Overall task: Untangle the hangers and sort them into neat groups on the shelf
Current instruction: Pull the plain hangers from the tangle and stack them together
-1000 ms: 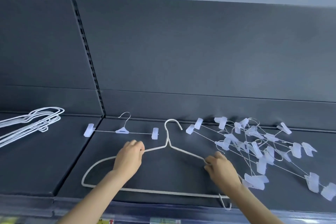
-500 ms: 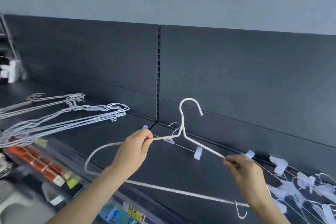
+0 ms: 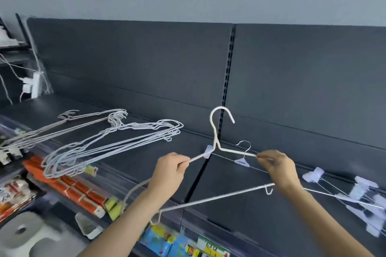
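I hold a large white wire hanger (image 3: pixel 215 137) in the air above the dark shelf (image 3: pixel 240 196). My left hand (image 3: pixel 168 173) pinches its left shoulder, and my right hand (image 3: pixel 278 168) pinches its right shoulder. Behind it a single clip hanger (image 3: pixel 242 160) lies on the shelf. A tangle of clip hangers (image 3: pixel 363 198) sits at the right edge. Two groups of white wire hangers (image 3: pixel 108 144) lie on the shelf to the left.
A slotted upright (image 3: pixel 228 73) divides the dark back panel. Below the shelf are orange packs (image 3: pixel 69 188), colourful packets (image 3: pixel 179 244) and paper rolls (image 3: pixel 20 233). White cables and a plug (image 3: pixel 31 86) hang at the far left.
Both hands lifted the large hanger off the shelf and carried it leftward. The view swung left, bringing the wire hanger groups into sight and pushing the clip tangle to the right edge.
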`<act>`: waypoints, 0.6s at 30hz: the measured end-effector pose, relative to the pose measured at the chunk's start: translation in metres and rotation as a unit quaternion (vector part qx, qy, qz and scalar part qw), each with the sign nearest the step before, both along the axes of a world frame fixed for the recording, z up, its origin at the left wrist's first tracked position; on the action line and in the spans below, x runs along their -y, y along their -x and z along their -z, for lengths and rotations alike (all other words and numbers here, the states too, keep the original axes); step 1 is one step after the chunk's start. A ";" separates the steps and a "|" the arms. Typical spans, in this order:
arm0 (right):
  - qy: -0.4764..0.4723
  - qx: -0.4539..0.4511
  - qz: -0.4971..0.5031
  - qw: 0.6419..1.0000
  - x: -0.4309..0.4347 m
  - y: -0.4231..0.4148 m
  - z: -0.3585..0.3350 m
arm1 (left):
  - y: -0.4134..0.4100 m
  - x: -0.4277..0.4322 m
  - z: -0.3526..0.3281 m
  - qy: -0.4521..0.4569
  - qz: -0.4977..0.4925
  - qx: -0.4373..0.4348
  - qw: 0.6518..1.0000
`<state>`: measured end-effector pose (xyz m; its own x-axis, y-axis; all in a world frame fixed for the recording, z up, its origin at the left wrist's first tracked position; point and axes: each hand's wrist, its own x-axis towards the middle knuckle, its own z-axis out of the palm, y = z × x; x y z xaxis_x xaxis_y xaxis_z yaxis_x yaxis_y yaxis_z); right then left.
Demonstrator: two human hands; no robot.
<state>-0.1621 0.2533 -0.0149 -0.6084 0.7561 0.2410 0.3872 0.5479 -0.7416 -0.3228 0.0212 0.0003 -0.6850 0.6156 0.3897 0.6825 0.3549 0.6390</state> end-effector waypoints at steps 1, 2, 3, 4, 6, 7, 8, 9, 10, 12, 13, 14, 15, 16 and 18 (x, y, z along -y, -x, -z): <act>0.001 -0.004 0.019 1.000 0.001 -0.002 -0.002 | 0.008 -0.001 0.001 -0.001 0.013 0.001 1.000; 0.008 -0.004 0.045 0.999 0.000 -0.008 -0.002 | 0.014 -0.004 0.002 -0.001 0.025 0.003 1.000; 0.020 0.002 0.068 0.997 -0.001 -0.016 0.000 | 0.020 -0.006 0.003 -0.002 0.033 0.007 0.999; 0.030 0.019 0.085 0.996 -0.001 -0.027 0.002 | 0.024 -0.009 0.004 -0.001 0.038 0.010 0.999; 0.036 0.064 0.115 0.991 -0.001 -0.048 0.009 | 0.031 -0.013 0.005 0.004 0.043 0.013 0.999; 0.033 0.082 0.137 0.987 -0.001 -0.057 0.011 | 0.033 -0.016 0.005 0.008 0.045 0.014 0.999; 0.027 0.095 0.157 0.983 -0.003 -0.064 0.015 | 0.035 -0.019 0.005 0.011 0.047 0.013 0.999; 0.023 0.111 0.168 0.979 -0.007 -0.069 0.019 | 0.036 -0.021 0.005 0.014 0.048 0.010 0.999; 0.022 0.131 0.168 0.977 -0.011 -0.073 0.023 | 0.037 -0.023 0.005 0.014 0.050 0.008 0.999; 0.027 0.174 0.154 0.972 -0.018 -0.076 0.032 | 0.040 -0.026 0.004 0.010 0.052 0.007 0.999; 0.026 0.191 0.144 0.971 -0.021 -0.076 0.037 | 0.042 -0.026 0.003 0.008 0.053 0.009 0.999; 0.019 0.210 0.132 0.969 -0.023 -0.076 0.042 | 0.044 -0.025 0.002 0.008 0.052 0.010 0.999; 0.009 0.232 0.122 0.965 -0.022 -0.076 0.047 | 0.047 -0.025 0.000 0.009 0.051 0.012 0.999; -0.002 0.250 0.116 0.961 -0.022 -0.077 0.050 | 0.050 -0.024 -0.002 0.010 0.051 0.013 0.999; -0.028 0.276 0.116 0.954 -0.021 -0.083 0.056 | 0.057 -0.021 -0.005 0.005 0.042 0.023 0.999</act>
<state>-0.0790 0.2747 -0.0705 -0.4717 0.8815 -0.0227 0.8257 0.4325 -0.3621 -0.3799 0.0425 0.0050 -0.6474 0.6756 0.3526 0.6805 0.3042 0.6666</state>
